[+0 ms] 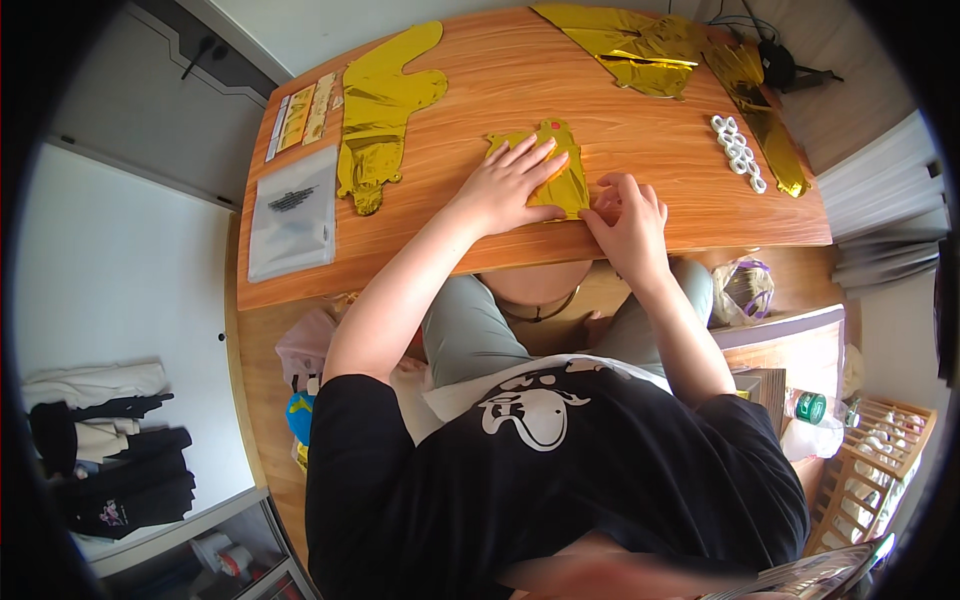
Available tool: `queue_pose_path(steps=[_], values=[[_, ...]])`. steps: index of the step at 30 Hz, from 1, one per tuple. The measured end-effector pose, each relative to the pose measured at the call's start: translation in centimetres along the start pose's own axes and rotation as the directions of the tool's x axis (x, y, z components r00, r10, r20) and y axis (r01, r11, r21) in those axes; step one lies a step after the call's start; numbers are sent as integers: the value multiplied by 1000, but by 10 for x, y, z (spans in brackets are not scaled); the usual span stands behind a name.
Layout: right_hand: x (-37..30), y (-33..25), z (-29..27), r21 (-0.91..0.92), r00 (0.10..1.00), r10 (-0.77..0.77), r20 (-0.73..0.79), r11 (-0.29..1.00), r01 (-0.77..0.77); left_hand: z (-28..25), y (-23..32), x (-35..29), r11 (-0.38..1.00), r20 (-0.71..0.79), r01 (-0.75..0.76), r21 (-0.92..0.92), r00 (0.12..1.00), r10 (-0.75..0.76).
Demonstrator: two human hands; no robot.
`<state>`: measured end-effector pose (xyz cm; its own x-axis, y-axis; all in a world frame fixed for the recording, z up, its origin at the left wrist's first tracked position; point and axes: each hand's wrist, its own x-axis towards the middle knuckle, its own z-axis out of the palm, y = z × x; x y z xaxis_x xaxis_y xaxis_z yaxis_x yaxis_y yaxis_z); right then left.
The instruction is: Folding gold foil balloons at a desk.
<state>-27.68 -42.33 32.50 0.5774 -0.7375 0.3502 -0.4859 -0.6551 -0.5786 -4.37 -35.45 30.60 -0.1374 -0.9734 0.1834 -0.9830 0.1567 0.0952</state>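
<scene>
A flat gold foil balloon [566,190], folded into a small piece with a red spot near its far end, lies at the table's near edge. My left hand [505,187] rests on it palm down, fingers spread, pressing it to the wood. At the balloon's near right corner, my right hand [632,222] has its fingers curled and the thumb against the foil's edge. How much foil is between those fingertips is hard to see. To the left lies a longer flat gold foil balloon [378,110], touched by neither hand.
More gold foil [640,50] lies at the back, and a gold strip [765,125] on the right. Several white rings [738,152] sit beside that strip. A clear plastic bag [292,225] with dark thin pieces and printed cards [300,115] are at the left. A black stand [785,65] occupies the far right corner.
</scene>
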Motion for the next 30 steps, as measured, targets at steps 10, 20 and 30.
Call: queue_pose_path(steps=[10,20,30], values=[[19,6,-12,-85,974,113,197,992,-98,-2,1,-1,1000,20,7,4,1000,-7],[61,-11,49,69,894,-416,165,909,411,-10,4,6,977,69,112,-181,993,-101],[57,-2,59,-147,866,-370,337,888,437,-37,-7,-29,979,-210,189,-76,957,-201]])
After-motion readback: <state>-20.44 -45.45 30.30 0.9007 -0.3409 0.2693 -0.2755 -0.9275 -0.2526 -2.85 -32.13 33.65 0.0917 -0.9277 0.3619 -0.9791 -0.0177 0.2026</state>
